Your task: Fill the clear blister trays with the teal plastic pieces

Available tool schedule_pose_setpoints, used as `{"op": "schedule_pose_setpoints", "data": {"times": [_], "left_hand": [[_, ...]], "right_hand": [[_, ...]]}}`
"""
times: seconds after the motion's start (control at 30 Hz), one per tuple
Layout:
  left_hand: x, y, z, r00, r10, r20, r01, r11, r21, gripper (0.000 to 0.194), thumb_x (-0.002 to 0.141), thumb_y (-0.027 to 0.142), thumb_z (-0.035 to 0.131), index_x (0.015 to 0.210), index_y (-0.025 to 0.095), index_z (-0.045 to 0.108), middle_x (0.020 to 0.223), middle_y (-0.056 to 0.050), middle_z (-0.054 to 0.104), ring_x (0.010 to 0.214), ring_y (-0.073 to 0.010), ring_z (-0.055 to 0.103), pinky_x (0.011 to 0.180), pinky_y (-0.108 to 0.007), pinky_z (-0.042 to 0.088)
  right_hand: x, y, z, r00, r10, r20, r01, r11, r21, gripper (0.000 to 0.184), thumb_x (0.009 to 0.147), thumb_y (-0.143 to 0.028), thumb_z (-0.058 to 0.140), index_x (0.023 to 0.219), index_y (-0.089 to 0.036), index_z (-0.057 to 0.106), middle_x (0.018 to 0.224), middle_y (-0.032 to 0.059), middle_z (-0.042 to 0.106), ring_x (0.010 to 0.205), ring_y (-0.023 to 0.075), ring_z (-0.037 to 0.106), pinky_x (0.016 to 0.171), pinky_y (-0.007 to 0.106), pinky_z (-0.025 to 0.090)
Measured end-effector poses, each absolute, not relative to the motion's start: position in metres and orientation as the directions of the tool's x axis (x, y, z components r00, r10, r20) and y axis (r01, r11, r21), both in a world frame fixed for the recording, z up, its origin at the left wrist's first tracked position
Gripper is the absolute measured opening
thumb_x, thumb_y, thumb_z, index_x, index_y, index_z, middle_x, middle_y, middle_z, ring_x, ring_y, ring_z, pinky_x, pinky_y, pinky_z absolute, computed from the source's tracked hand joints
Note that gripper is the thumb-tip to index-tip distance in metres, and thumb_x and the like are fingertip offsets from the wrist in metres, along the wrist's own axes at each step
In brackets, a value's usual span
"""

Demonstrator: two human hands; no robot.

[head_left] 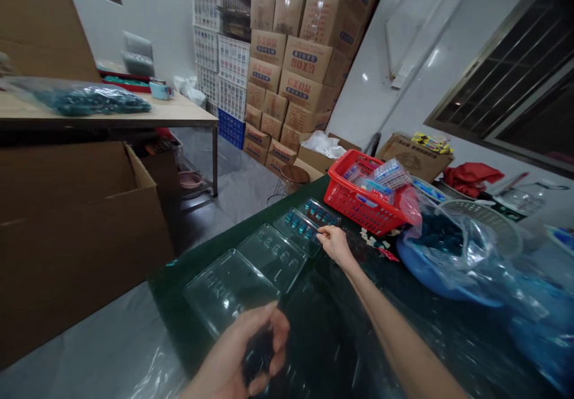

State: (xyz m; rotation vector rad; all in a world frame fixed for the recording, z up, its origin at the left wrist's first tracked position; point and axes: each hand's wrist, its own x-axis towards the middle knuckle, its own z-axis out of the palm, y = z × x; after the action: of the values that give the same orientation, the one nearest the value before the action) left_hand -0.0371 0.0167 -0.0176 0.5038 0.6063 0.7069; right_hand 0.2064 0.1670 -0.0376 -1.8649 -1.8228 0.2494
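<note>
My right hand [334, 244] reaches forward, thumb and fingertips pinched together at the right end of a clear plastic tray [291, 212] that holds a row of small teal pieces [301, 225]. What the fingertips grip is too small to make out. Behind it lies another clear tray [335, 218] with similar teal pieces. Closer to me are two clear trays, one [255, 246] with moulded slots and one [201, 282] nearest. My left hand [237, 351] is beside the nearest tray, its fingers curled towards the thumb around something dark I cannot identify.
On the dark green table [179, 285], a red basket [368, 207] of packaged items stands beyond my right hand. To the right is a blue basin [439, 282] with bagged teal pieces. A cardboard box [81, 231] and wooden table [188, 109] are left; stacked cartons [309, 61] stand behind.
</note>
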Motion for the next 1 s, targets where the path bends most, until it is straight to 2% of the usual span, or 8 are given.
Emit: {"op": "schedule_pose_setpoints", "data": {"times": [0.13,0.27,0.4,0.6,0.9,0.97,1.0], "left_hand": [[-0.036,0.019,-0.015,0.595,0.737,-0.321,-0.438,0.632,0.639,0.033,0.080,0.040,0.039,0.070,0.014,0.057,0.061,-0.001,0.044,0.044,-0.0084,0.045,0.029,-0.016,0.011],[-0.038,0.021,-0.010,0.565,0.756,-0.331,-0.430,0.612,0.664,0.032,0.080,0.039,0.039,0.067,0.014,0.055,0.060,-0.001,0.044,0.044,-0.0086,0.045,0.029,-0.016,0.012],[-0.036,0.023,-0.007,0.531,0.762,-0.370,-0.419,0.616,0.667,0.032,0.079,0.039,0.041,0.065,0.014,0.055,0.058,0.000,0.043,0.042,-0.0080,0.044,0.028,-0.016,0.011],[-0.033,0.024,-0.015,0.576,0.751,-0.322,-0.422,0.611,0.669,0.034,0.080,0.038,0.038,0.068,0.013,0.057,0.061,-0.001,0.044,0.045,-0.0085,0.045,0.028,-0.016,0.012],[-0.027,0.030,-0.016,0.596,0.740,-0.311,-0.448,0.629,0.636,0.041,0.080,0.046,0.034,0.075,0.013,0.057,0.064,-0.002,0.046,0.047,-0.0106,0.048,0.029,-0.016,0.017],[-0.026,0.032,-0.013,0.600,0.728,-0.332,-0.446,0.648,0.617,0.044,0.078,0.051,0.034,0.076,0.013,0.058,0.064,-0.002,0.047,0.046,-0.0112,0.049,0.029,-0.016,0.019],[-0.027,0.033,-0.013,0.601,0.722,-0.343,-0.449,0.660,0.602,0.046,0.077,0.053,0.034,0.078,0.013,0.058,0.064,-0.002,0.048,0.046,-0.0115,0.050,0.029,-0.016,0.019]], "right_hand": [[0.204,0.168,-0.037,0.067,0.973,0.220,0.917,0.027,-0.398,0.019,0.080,-0.030,0.051,0.084,-0.013,0.059,0.079,0.0024,0.061,0.072,0.0131,0.057,0.069,0.031,0.044],[0.207,0.169,-0.034,0.103,0.972,0.210,0.937,-0.024,-0.347,0.013,0.074,-0.025,0.054,0.074,-0.016,0.064,0.066,0.0033,0.063,0.065,0.0151,0.059,0.059,0.024,0.039],[0.211,0.172,-0.037,0.112,0.976,0.187,0.947,-0.048,-0.317,0.014,0.072,-0.026,0.054,0.070,-0.018,0.065,0.065,0.0026,0.064,0.063,0.0146,0.059,0.055,0.022,0.038],[0.210,0.175,-0.043,0.106,0.982,0.155,0.970,-0.067,-0.236,0.017,0.075,-0.029,0.053,0.078,-0.015,0.063,0.069,0.0027,0.064,0.064,0.0137,0.058,0.058,0.024,0.040],[0.186,0.163,-0.040,0.078,0.978,0.195,0.995,-0.064,-0.076,0.020,0.080,-0.024,0.046,0.082,-0.014,0.063,0.087,0.0119,0.059,0.081,0.0213,0.056,0.067,0.028,0.039],[0.181,0.156,-0.031,0.068,0.975,0.210,0.996,-0.053,-0.073,0.021,0.079,-0.022,0.047,0.092,-0.012,0.060,0.088,0.0127,0.057,0.084,0.0226,0.055,0.068,0.029,0.039],[0.177,0.150,-0.025,0.065,0.973,0.223,0.996,-0.050,-0.070,0.027,0.079,-0.022,0.048,0.103,-0.011,0.055,0.091,0.0131,0.056,0.087,0.0231,0.054,0.070,0.030,0.039]]}}
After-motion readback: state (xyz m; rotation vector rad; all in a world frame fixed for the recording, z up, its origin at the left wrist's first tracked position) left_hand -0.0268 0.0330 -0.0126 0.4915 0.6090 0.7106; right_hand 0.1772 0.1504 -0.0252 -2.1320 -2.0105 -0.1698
